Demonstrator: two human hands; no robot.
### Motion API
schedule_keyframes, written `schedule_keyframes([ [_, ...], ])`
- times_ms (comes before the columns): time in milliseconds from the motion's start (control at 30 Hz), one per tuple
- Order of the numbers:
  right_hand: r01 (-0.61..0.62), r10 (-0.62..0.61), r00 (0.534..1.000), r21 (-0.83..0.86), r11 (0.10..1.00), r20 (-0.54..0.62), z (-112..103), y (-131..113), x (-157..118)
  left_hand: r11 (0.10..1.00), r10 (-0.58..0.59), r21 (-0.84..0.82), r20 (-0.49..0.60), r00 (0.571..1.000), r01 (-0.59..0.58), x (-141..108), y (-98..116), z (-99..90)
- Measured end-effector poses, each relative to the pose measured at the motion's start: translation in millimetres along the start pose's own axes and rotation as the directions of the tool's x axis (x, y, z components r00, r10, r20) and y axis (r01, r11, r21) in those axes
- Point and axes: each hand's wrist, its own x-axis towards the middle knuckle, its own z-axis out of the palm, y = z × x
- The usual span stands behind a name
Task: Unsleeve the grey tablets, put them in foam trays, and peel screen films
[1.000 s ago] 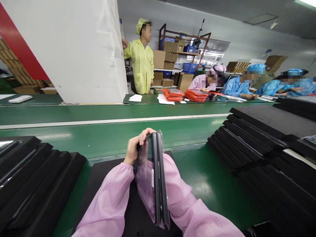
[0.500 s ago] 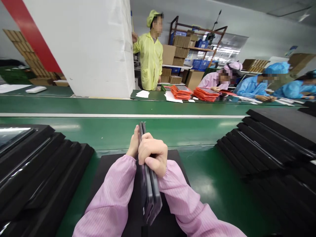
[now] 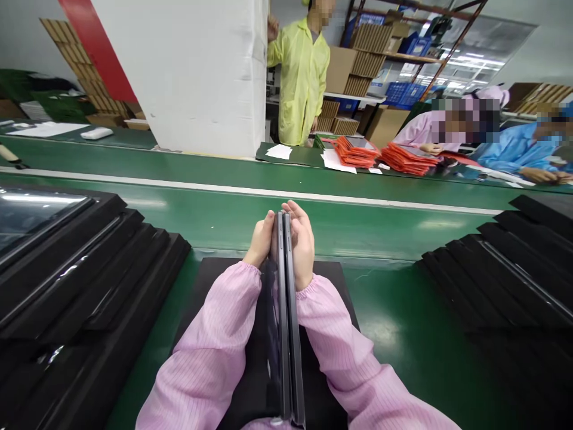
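Two thin dark tablet-like devices (image 3: pixel 287 310) stand on edge, side by side, above a black foam sheet (image 3: pixel 210 298). My left hand (image 3: pixel 262 237) presses the left face near the far end, thumb up by the top edge. On the opposite face lies my right hand (image 3: pixel 302 242), its fingers reaching past the far end. Both hands hold the pair between them. A narrow gap shows between the two devices. The fingers behind the left one are partly hidden.
Stacks of black foam with glossy devices stand at left (image 3: pixel 80 263) and right (image 3: pixel 505 275). Beyond the green bench (image 3: pixel 215 224) are orange bundles (image 3: pixel 358 153), white papers (image 3: pixel 279 151), a white pillar (image 3: pixel 201 77), a person in yellow (image 3: pixel 301 77) and seated co-workers.
My right hand has moved off the devices' top edges and lies flat along their right side. The devices appear more upright. The view has shifted, so the background sits further right.
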Motion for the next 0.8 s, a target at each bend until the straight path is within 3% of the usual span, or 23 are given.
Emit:
schedule_keyframes([
  [133,0.015,-0.017,0.999,0.029,0.999,0.05,-1.6,-1.7,1.9,0.999,0.053,0.01,-0.01,0.999,-0.053,-5.8,6.8,4.3],
  [367,-0.012,0.017,0.999,0.104,0.995,-0.044,-5.1,0.0,10.3,0.998,0.05,0.031,-0.02,0.999,-0.05,-5.6,10.5,8.3],
  [800,-0.002,0.01,0.996,0.096,0.995,-0.086,-8.3,1.7,14.8,0.999,0.024,0.045,-0.033,0.999,-0.022,-6.6,11.0,9.0],
])
